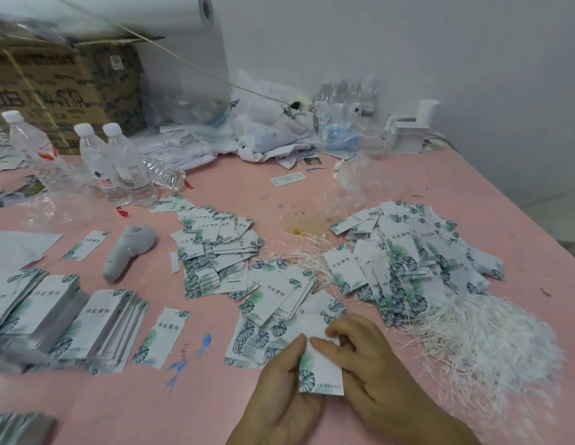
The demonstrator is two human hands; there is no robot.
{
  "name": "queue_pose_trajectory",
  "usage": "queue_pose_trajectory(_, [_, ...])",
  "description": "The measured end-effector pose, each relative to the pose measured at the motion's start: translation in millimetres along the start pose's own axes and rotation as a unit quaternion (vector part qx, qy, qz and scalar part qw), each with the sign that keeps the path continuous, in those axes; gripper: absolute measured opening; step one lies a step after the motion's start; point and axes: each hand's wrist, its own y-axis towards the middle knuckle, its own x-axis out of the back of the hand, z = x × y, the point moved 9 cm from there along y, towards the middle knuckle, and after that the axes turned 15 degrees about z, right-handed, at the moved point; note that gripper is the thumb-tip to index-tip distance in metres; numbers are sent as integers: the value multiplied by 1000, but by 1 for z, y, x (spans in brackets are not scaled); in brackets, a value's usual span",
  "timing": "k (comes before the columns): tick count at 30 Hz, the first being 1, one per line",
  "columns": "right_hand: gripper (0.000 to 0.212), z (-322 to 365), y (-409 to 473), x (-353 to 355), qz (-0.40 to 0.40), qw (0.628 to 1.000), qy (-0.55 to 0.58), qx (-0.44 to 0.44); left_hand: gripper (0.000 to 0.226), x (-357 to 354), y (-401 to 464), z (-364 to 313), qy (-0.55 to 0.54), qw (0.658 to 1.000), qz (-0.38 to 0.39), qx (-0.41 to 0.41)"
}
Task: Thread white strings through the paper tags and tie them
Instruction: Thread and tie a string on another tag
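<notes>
Pink desk (215, 396) seen from head view, strewn with paper tags. Left hand (281, 393) and right hand (373, 364) both pinching one leaf-print tag (321, 370) at bottom centre, held just above desk, thumbs on its upper part. Loose tag heap (215, 255) mid-desk, second heap (408, 261) to the right, neat stacks (96, 322) at left. White strings (491, 335) piled just right of right hand, more strands (304, 255) between the heaps. Grey handheld device (128, 252) lying left of centre. Water bottles (119, 162) upright at back left, cardboard box (64, 91) behind.
</notes>
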Motion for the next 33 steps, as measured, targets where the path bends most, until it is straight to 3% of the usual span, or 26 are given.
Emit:
queue_pose_trajectory(4, [44, -6, -5, 6, 22, 995, 91, -33, 55, -6, 4, -3, -9, 999, 27, -18])
queue_pose_trajectory(7, [39, -43, -25, 50, -118, 959, 189, -175, 49, 0, 7, -11, 62, 997, 7, -40])
queue_pose_trajectory(9, [34, -73, -45, 71, -153, 930, 188, -275, 50, 0, 8, -11, 68, 997, 5, -38])
queue_pose_trajectory(14, [13, -96, -57, 53, 35, 905, 110, -411, 56, -4, 8, -9, 81, 996, 6, -38])
queue_pose_trajectory(18, [6, -97, -50, 42, 80, 900, 19, -429, 65, -6, 8, -8, 98, 995, 10, -35])
queue_pose_trajectory(27, [16, -104, -46, 37, 79, 898, -67, -429, 52, -8, 12, -7, 97, 994, 47, -35])
queue_pose_trajectory(29, [17, -101, -44, 43, 43, 908, -36, -415, 52, -10, 13, -6, 99, 993, 59, -33])
queue_pose_trajectory(33, [23, -81, -45, 78, -135, 936, 45, -321, 49, -15, 15, -6, 86, 992, 79, -46])
